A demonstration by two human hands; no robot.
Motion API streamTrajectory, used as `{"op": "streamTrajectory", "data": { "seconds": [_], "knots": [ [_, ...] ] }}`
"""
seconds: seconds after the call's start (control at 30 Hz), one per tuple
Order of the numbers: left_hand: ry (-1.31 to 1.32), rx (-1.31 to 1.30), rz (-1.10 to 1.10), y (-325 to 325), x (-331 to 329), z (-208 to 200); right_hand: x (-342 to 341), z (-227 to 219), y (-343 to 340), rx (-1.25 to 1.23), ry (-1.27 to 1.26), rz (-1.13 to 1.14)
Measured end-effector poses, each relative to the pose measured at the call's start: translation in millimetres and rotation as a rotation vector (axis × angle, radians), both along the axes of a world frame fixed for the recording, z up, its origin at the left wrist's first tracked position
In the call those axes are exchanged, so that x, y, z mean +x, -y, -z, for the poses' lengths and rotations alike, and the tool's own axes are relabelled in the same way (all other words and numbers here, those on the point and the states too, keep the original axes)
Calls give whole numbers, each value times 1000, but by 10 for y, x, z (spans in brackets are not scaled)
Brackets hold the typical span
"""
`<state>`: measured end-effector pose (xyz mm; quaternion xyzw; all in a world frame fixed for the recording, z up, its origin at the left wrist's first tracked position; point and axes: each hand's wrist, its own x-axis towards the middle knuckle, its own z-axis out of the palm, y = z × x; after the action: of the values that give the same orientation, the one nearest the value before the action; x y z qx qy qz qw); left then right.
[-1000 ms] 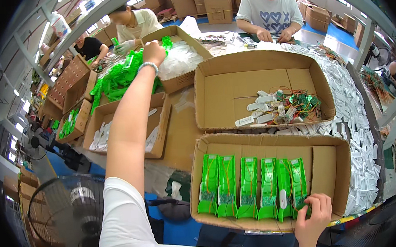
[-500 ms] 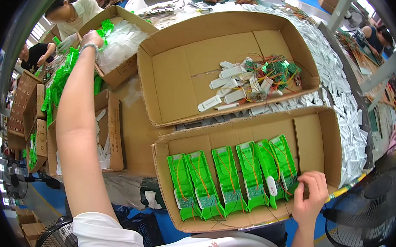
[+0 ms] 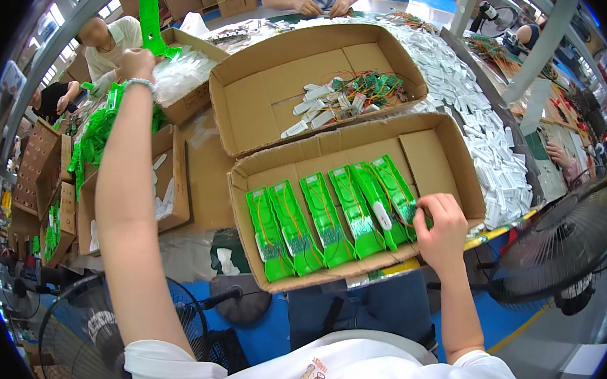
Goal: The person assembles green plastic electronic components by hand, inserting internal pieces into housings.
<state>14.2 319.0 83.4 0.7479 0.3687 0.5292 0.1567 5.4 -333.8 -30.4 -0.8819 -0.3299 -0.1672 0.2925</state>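
Note:
High at the far left, my left hand point(image 3: 138, 64) is closed on a green plastic shell point(image 3: 149, 21) that stands up above the pile. My right hand point(image 3: 440, 228), fingers curled, pinches the lower end of the rightmost green shell point(image 3: 393, 178) in the front cardboard box point(image 3: 431, 159). Several such shells lie there in a row, with green circuit boards point(image 3: 298, 244) at their lower ends and red and orange wires along them. A small white oblong piece point(image 3: 382, 216) rests on one shell near my right hand.
Behind stands another cardboard box point(image 3: 256, 112) with white pieces and wired boards point(image 3: 381, 85). Loose white parts point(image 3: 479, 138) cover the table's right side. Green shells point(image 3: 102, 129) pile up at left, beside a box of clear bags point(image 3: 179, 78). Fans point(image 3: 560, 242) stand below; people sit across.
My left hand has lifted a green shell up from the pile at far left. My right hand stays at the rightmost shell. The whole view has shifted, with the boxes higher in it.

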Motion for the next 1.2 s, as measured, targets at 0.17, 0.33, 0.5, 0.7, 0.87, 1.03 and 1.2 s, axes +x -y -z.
{"op": "streamTrajectory", "data": {
  "seconds": [0.17,0.33,0.5,0.7,0.87,1.03,1.2],
  "knots": [
    [758,-688,881,1483,304,268,104,-174,25,39,116,-37],
    [941,-762,1067,2461,325,547,417,-536,-356,183,85,-150],
    [859,-879,1322,3226,254,625,1178,-769,-964,188,-106,-119],
    [775,-965,1382,3191,165,1041,1714,-507,-1595,-211,-220,131],
    [737,-1040,1237,3161,225,1034,1801,-404,-1705,-260,-141,102],
    [631,-959,1236,3197,264,1032,1793,-374,-1632,-167,-63,78],
    [640,-1019,1181,3198,260,1027,1797,-260,-1598,-10,207,52]
  ]
}}
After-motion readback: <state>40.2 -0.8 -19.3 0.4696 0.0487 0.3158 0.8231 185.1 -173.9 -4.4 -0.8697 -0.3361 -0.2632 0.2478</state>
